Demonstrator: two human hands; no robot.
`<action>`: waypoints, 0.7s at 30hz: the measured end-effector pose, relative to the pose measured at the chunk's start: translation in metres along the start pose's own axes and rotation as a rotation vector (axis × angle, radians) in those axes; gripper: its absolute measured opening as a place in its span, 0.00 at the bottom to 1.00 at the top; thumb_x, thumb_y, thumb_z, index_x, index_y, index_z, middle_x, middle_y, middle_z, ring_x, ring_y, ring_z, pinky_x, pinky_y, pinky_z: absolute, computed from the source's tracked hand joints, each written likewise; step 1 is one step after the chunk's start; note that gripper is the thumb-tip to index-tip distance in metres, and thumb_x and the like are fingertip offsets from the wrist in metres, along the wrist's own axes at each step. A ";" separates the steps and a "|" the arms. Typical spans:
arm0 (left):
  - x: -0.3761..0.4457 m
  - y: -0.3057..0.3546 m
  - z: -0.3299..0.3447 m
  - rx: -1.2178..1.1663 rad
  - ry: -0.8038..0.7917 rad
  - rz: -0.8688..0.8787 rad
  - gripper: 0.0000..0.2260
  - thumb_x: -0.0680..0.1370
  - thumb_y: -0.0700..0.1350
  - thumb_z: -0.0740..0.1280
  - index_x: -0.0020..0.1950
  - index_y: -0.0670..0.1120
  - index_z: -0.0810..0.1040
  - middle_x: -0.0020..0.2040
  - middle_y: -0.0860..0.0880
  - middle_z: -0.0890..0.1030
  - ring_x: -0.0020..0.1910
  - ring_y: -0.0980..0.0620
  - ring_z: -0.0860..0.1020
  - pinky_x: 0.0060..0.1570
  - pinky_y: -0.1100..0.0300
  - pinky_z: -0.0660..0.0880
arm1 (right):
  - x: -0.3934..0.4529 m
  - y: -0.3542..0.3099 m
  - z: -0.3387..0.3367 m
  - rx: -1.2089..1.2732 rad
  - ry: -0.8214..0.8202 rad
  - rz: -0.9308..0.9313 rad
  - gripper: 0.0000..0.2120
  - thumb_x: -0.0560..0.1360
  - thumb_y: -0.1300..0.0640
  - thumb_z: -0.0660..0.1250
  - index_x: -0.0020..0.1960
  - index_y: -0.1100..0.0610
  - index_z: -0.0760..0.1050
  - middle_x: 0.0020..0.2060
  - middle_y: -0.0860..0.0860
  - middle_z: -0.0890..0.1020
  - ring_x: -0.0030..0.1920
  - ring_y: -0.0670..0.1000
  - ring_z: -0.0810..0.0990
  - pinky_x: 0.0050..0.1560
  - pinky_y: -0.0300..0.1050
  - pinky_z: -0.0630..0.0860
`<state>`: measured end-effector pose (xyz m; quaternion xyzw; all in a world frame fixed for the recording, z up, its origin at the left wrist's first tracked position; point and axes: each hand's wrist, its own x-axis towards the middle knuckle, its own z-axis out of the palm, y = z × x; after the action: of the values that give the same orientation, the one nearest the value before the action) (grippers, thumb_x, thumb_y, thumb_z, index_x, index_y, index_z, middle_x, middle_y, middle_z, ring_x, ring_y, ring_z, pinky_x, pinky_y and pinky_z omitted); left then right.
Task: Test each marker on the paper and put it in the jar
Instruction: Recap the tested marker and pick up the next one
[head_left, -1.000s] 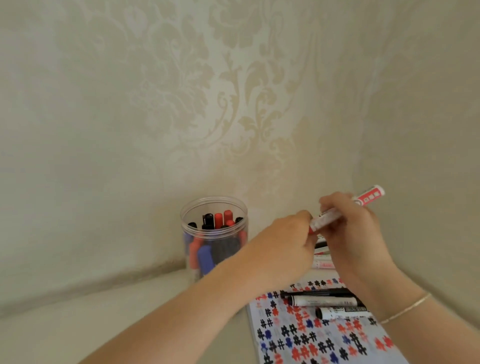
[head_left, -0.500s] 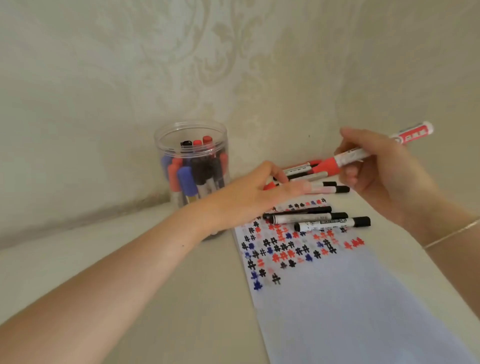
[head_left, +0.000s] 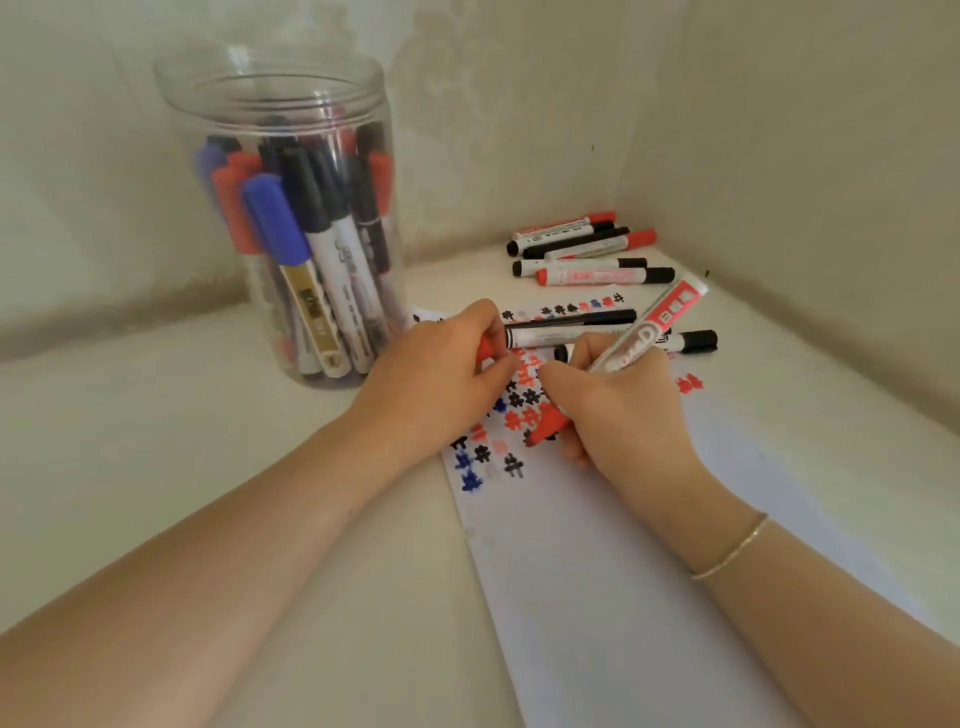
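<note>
My right hand (head_left: 621, 410) grips an uncapped red marker (head_left: 654, 325), its red tip down on the white paper (head_left: 649, 571) among rows of red, black and blue test marks. My left hand (head_left: 441, 374) rests on the paper's upper left corner and pinches a small red cap (head_left: 487, 351). A clear plastic jar (head_left: 291, 208) holding several markers stands upright just left of my left hand.
Several capped markers (head_left: 587, 254) lie in a pile in the far corner by the walls. Two more black-capped markers (head_left: 571, 330) lie across the top of the paper behind my hands. Walls close the back and right side.
My head has tilted down and closer. My right hand brought the red marker down from the air onto the paper. My left hand, earlier reaching flat, now holds the red cap.
</note>
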<state>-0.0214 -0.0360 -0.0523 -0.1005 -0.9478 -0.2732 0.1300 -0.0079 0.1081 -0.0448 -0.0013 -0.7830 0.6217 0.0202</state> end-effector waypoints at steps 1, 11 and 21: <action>0.001 -0.001 0.000 0.011 -0.001 0.006 0.06 0.78 0.52 0.65 0.46 0.51 0.71 0.26 0.55 0.69 0.26 0.58 0.69 0.28 0.60 0.66 | 0.000 0.001 0.001 -0.016 0.011 -0.013 0.08 0.70 0.65 0.66 0.33 0.61 0.69 0.26 0.60 0.71 0.23 0.53 0.66 0.19 0.33 0.62; 0.001 -0.003 0.004 0.177 -0.011 0.069 0.07 0.78 0.54 0.62 0.47 0.52 0.69 0.30 0.56 0.69 0.33 0.53 0.72 0.31 0.59 0.68 | -0.008 0.000 0.004 -0.141 0.005 -0.116 0.11 0.70 0.67 0.65 0.33 0.60 0.65 0.24 0.53 0.64 0.24 0.46 0.61 0.21 0.32 0.60; 0.002 -0.004 0.006 0.212 -0.014 0.072 0.07 0.79 0.53 0.61 0.48 0.51 0.69 0.30 0.56 0.69 0.30 0.56 0.70 0.28 0.60 0.65 | -0.007 0.000 0.005 -0.137 -0.004 -0.118 0.11 0.70 0.68 0.64 0.32 0.61 0.65 0.23 0.52 0.63 0.24 0.46 0.60 0.21 0.32 0.60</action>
<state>-0.0257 -0.0356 -0.0582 -0.1222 -0.9680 -0.1660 0.1431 -0.0007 0.1032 -0.0466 0.0447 -0.8224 0.5645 0.0550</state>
